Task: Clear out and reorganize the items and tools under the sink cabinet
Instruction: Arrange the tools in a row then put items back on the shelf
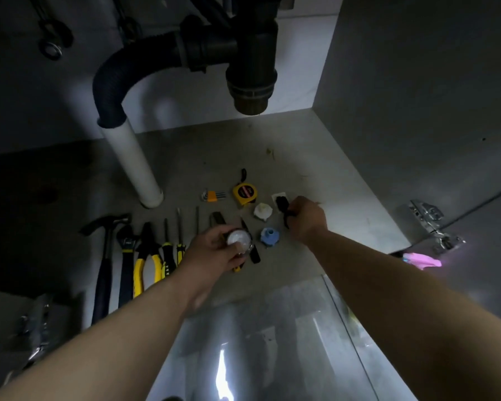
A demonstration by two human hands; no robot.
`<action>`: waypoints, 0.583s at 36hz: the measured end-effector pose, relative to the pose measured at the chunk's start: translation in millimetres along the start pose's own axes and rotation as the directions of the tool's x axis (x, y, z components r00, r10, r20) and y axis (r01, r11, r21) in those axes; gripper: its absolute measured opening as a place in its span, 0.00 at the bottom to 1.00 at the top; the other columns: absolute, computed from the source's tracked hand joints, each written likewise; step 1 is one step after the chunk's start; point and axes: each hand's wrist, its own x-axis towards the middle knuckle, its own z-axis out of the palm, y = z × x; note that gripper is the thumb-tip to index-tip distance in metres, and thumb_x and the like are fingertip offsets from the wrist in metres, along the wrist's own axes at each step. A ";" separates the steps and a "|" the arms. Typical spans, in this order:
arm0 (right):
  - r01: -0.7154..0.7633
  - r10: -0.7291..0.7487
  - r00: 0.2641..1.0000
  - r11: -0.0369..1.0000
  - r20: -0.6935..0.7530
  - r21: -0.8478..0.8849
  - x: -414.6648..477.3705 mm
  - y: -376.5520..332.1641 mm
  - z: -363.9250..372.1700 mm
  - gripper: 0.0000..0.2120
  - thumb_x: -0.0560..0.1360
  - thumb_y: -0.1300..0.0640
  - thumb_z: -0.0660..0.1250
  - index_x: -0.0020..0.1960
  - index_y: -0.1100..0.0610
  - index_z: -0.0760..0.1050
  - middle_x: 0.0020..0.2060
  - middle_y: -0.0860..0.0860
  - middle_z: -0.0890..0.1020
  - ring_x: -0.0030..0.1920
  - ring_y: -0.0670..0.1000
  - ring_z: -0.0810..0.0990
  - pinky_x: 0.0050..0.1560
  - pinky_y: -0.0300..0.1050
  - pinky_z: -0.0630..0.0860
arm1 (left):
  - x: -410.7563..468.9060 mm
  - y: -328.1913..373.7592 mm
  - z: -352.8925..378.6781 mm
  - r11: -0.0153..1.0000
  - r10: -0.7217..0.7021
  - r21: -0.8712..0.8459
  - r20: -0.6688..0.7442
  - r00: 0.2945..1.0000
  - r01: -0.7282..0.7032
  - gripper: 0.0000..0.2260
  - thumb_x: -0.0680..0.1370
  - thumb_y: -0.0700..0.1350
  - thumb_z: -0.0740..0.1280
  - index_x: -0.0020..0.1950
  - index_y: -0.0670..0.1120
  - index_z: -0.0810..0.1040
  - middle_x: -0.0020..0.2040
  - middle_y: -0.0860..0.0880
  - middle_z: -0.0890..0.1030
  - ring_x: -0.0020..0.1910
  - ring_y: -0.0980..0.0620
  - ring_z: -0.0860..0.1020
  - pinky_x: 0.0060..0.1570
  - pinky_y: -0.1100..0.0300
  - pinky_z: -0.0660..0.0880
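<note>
Tools point(168, 250) lie in a row on the cabinet floor point(330, 198): hammer point(106, 256), adjustable wrench point(126, 256), yellow pliers point(146, 256), with hex keys point(211, 195) and a tape measure point(245, 193) behind. The left hand point(211, 253) curls its fingers round a round pale-faced object point(238, 240) above them. The right hand point(304, 221) grips a small black item point(282, 204) beside a white cap point(263, 212).

Black drain trap point(252, 68) hangs overhead, corrugated hose point(113, 82) curving into the white pipe point(133, 160); metal hinge point(428, 221) gleams at right.
</note>
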 end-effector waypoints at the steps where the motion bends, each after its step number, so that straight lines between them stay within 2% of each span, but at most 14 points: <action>1: 0.022 -0.020 0.999 0.999 -0.032 0.033 -4.0 2.4 1.1 0.10 0.76 0.62 0.66 0.56 0.59 0.77 0.55 0.60 0.80 0.55 0.61 0.79 0.47 0.42 0.70 | -0.1 0.1 -0.3 1.000 -0.011 -0.001 0.001 1.000 0.011 0.12 0.80 0.32 0.67 0.56 0.47 0.82 0.54 0.46 0.85 0.52 0.50 0.84 0.45 0.62 0.82; 3: 0.055 -0.042 0.993 0.990 -0.108 0.127 -15.6 4.7 0.0 0.07 0.77 0.61 0.65 0.54 0.60 0.76 0.54 0.61 0.78 0.52 0.60 0.78 0.47 0.42 0.70 | 0.2 1.3 1.1 1.000 -0.020 0.001 0.002 1.000 0.020 0.14 0.80 0.31 0.66 0.56 0.48 0.82 0.55 0.47 0.85 0.51 0.50 0.85 0.47 0.60 0.83; 5: 0.024 -0.008 0.998 0.961 -0.061 0.274 -31.2 2.0 -6.0 0.06 0.79 0.58 0.64 0.51 0.61 0.77 0.51 0.60 0.80 0.47 0.56 0.78 0.46 0.46 0.72 | 0.5 2.6 4.4 1.000 -0.017 0.014 -0.003 1.000 0.017 0.14 0.79 0.30 0.66 0.60 0.46 0.81 0.55 0.46 0.84 0.52 0.49 0.85 0.52 0.55 0.83; 7: -0.168 0.028 0.967 0.819 0.254 0.549 -49.6 -3.8 -17.5 0.10 0.79 0.54 0.65 0.51 0.62 0.79 0.47 0.60 0.82 0.43 0.56 0.80 0.49 0.55 0.79 | 0.0 3.5 10.0 1.000 0.001 0.012 -0.006 1.000 -0.001 0.13 0.79 0.31 0.67 0.61 0.42 0.79 0.53 0.44 0.85 0.52 0.47 0.85 0.53 0.53 0.83; 8: -0.285 -0.014 0.906 0.719 0.424 0.633 -58.6 -5.3 -24.7 0.13 0.78 0.51 0.67 0.52 0.61 0.80 0.46 0.59 0.82 0.43 0.56 0.81 0.51 0.55 0.81 | -0.5 3.2 13.4 1.000 0.015 0.005 -0.010 1.000 -0.015 0.12 0.79 0.31 0.67 0.61 0.39 0.78 0.51 0.43 0.85 0.52 0.46 0.85 0.51 0.55 0.83; 9: -0.365 -0.077 0.836 0.662 0.543 0.655 -66.9 -5.8 -31.8 0.16 0.77 0.48 0.70 0.54 0.60 0.81 0.46 0.58 0.83 0.44 0.56 0.83 0.53 0.54 0.82 | -1.1 2.9 16.7 1.000 0.027 -0.001 -0.019 0.999 -0.027 0.11 0.79 0.31 0.67 0.60 0.38 0.78 0.49 0.43 0.85 0.51 0.46 0.84 0.49 0.58 0.83; 11: -0.407 -0.192 0.751 0.620 0.632 0.671 -81.2 -4.7 -40.5 0.21 0.75 0.45 0.73 0.58 0.60 0.79 0.49 0.57 0.84 0.50 0.57 0.84 0.55 0.54 0.82 | -2.7 1.9 23.5 0.999 0.045 -0.012 -0.037 0.998 -0.045 0.11 0.78 0.29 0.68 0.57 0.39 0.80 0.48 0.42 0.85 0.50 0.46 0.84 0.46 0.61 0.83; 13: -0.366 -0.282 0.743 0.588 0.608 0.721 -92.0 -4.2 -45.3 0.17 0.75 0.51 0.74 0.57 0.60 0.77 0.53 0.59 0.84 0.53 0.57 0.84 0.56 0.53 0.82 | -5.3 1.7 30.5 0.997 0.056 -0.041 -0.031 0.998 -0.058 0.11 0.77 0.28 0.68 0.53 0.42 0.83 0.46 0.43 0.86 0.49 0.47 0.85 0.45 0.61 0.82; 15: -0.296 -0.326 0.774 0.572 0.543 0.765 -99.0 -3.4 -47.5 0.14 0.74 0.56 0.75 0.56 0.60 0.76 0.52 0.60 0.84 0.53 0.57 0.84 0.57 0.54 0.81 | -8.7 2.2 37.3 0.994 0.064 -0.085 -0.011 0.998 -0.065 0.12 0.78 0.28 0.66 0.51 0.43 0.84 0.45 0.45 0.86 0.46 0.50 0.86 0.44 0.62 0.82; 18: -0.200 -0.338 0.820 0.588 0.462 0.784 -105.5 -1.7 -47.2 0.13 0.73 0.61 0.76 0.55 0.62 0.77 0.47 0.57 0.83 0.50 0.55 0.84 0.56 0.56 0.82 | -14.5 3.9 45.7 0.990 0.078 -0.118 0.018 0.997 -0.075 0.12 0.79 0.28 0.65 0.54 0.41 0.84 0.45 0.46 0.87 0.44 0.54 0.86 0.42 0.65 0.81; 21: -0.127 -0.317 0.863 0.619 0.394 0.775 -110.7 -0.5 -43.1 0.16 0.71 0.62 0.77 0.55 0.63 0.76 0.46 0.58 0.83 0.48 0.53 0.84 0.52 0.55 0.83 | -18.2 3.0 48.3 0.995 0.080 -0.058 0.009 0.997 -0.079 0.14 0.79 0.28 0.64 0.57 0.42 0.84 0.50 0.46 0.87 0.45 0.57 0.85 0.42 0.66 0.81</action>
